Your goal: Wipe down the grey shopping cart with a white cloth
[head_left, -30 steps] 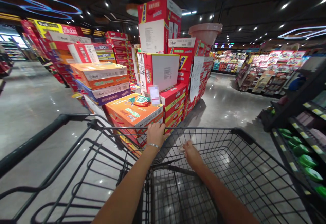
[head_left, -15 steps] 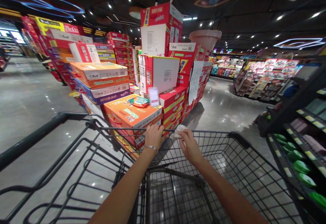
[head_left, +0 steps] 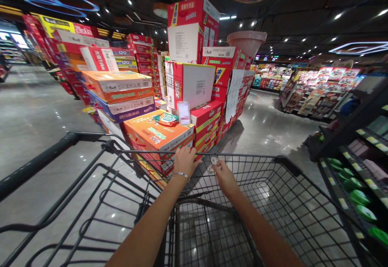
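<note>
L grip (head_left: 184,164) on cart rim (head_left: 287,165), R grip (head_left: 226,178) w/ crumpled wht wad (head_left: 214,161)

So the black thin-wire shopping cart (head_left: 287,165) is dark all over with a crisscross grid pattern. By its far rim there's a small crumpled whitish wad (head_left: 214,161) plus a shiny silver bracelet (head_left: 182,174). The flat orange cardboard box (head_left: 145,127) has green and white lettering, and the green-and-orange packet (head_left: 166,118) near its back edge has white print. Stacked red cardboard cartons (head_left: 209,121) beside that get yellow stripes.
</note>
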A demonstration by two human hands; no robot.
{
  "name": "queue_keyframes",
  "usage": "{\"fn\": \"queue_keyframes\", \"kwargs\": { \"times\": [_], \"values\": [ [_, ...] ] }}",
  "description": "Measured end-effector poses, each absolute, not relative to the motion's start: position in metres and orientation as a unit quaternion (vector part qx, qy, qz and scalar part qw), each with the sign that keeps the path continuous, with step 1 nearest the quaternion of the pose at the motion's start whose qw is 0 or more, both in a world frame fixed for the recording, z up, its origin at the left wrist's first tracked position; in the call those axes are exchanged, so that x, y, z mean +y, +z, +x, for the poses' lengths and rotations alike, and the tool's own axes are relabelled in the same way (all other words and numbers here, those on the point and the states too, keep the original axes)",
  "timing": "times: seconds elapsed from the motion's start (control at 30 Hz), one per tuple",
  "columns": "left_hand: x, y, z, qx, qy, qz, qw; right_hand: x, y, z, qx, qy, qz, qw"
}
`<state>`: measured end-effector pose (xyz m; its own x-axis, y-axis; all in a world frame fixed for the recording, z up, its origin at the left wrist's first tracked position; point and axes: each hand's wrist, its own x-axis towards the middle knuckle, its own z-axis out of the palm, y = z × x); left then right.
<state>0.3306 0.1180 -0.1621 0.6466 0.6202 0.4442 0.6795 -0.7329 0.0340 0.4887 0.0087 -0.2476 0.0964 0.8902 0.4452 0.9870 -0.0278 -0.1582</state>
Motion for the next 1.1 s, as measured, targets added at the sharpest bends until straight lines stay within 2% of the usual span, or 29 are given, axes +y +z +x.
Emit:
{"fn": "queue_keyframes", "kwargs": {
  "times": [0.23,0.4,0.5,0.7,0.97,1.1],
  "values": [
    [0.117,-0.161,0.33,-0.36,-0.214,-0.905,0.076,-0.015,-0.242,0.488,-0.642,-0.053,-0.748,0.159],
    [0.116,-0.16,0.33,-0.36,-0.212,-0.905,0.08,-0.021,-0.214,0.498,-0.697,-0.109,-0.675,0.215],
    [0.116,-0.16,0.33,-0.359,-0.208,-0.906,0.082,-0.016,-0.21,0.506,-0.652,-0.151,-0.694,0.267],
    [0.117,-0.161,0.331,-0.361,-0.208,-0.906,0.081,-0.008,-0.23,0.509,-0.618,-0.129,-0.74,0.233],
    [0.119,-0.162,0.332,-0.359,-0.201,-0.908,0.084,-0.002,-0.239,0.501,-0.574,-0.114,-0.748,0.312],
    [0.12,-0.162,0.332,-0.36,-0.196,-0.907,0.091,-0.009,-0.25,0.499,-0.552,-0.041,-0.792,0.259]
  ]
}}
